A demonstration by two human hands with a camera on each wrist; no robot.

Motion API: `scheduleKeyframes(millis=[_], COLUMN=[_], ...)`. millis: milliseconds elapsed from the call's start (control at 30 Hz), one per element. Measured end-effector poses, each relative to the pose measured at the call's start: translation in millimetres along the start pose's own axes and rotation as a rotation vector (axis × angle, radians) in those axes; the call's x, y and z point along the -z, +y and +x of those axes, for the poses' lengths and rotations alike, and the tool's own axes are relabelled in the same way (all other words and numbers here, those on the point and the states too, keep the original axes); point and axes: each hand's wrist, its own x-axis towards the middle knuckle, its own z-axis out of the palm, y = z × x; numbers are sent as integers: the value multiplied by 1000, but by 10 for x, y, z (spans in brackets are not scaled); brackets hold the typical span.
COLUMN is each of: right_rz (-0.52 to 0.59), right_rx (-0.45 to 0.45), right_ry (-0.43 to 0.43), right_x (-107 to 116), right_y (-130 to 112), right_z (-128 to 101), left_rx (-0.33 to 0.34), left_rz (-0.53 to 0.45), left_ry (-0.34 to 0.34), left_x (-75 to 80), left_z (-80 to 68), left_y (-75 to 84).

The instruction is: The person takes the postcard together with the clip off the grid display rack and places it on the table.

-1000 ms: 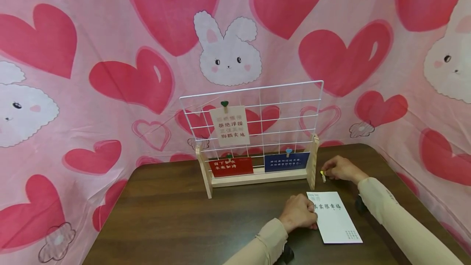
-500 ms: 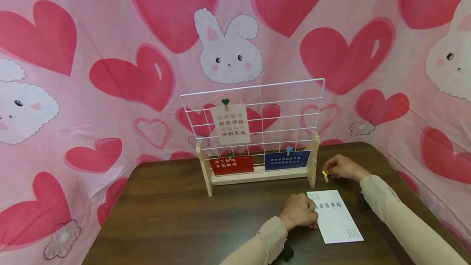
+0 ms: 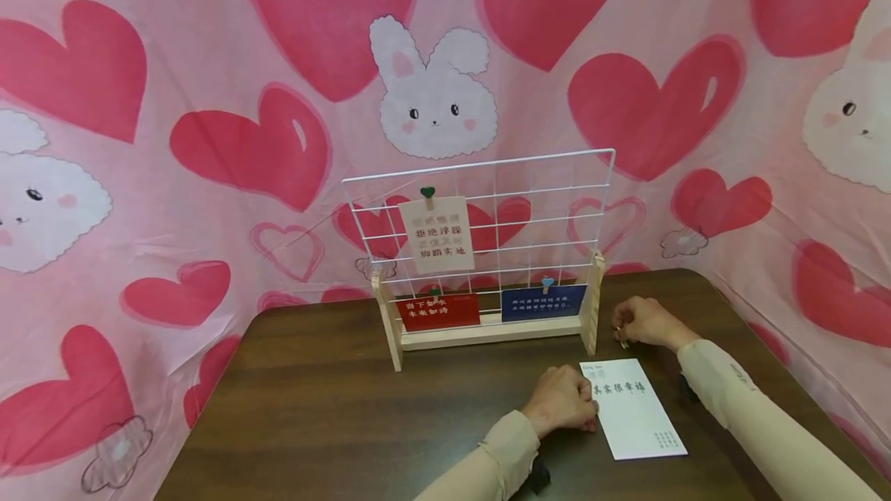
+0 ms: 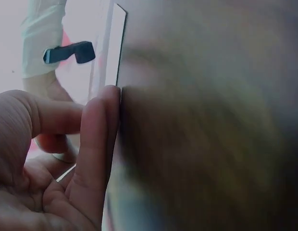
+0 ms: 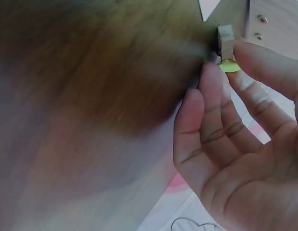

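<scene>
My right hand (image 3: 647,321), at the right of the table, pinches a small wooden clothespin (image 5: 226,42) with a yellow heart on its end. In the head view fingers hide most of that clothespin. A white card (image 3: 643,416) printed with dark characters lies flat on the table between the hands. My left hand (image 3: 560,400) grips it by its upper left edge, covering part of that edge. From the left wrist, the card (image 4: 116,43) shows as a thin pale strip meeting the fingertips.
Behind the hands stands a white wire grid rack (image 3: 543,234) on a wooden base (image 3: 494,336). Clothespins hold a cream card (image 3: 437,238), a red card (image 3: 445,314) and a blue card (image 3: 539,305) on it. The brown table (image 3: 313,408) meets a heart-patterned cloth (image 3: 278,37).
The clothespin has turned in my right fingers and its yellow heart no longer shows in the head view. My right hand has shifted slightly; the left hand and white card hardly moved.
</scene>
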Motion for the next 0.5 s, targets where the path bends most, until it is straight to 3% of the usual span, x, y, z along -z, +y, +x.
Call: scheduleKeyframes(millis=[167, 333, 500], right_rz=[-42, -77, -119], right_rx=[-22, -33, -19], right_ry=[6, 3, 68], right_x=[57, 112, 167], right_y=[86, 178, 197], right_z=[-150, -266, -347], left_rx=[-54, -45, -78], left_rz=[-30, -115, -127], left_ry=[31, 93, 291], left_x=[152, 471, 934], left_z=[-66, -110, -185], left_y=[-76, -180, -275])
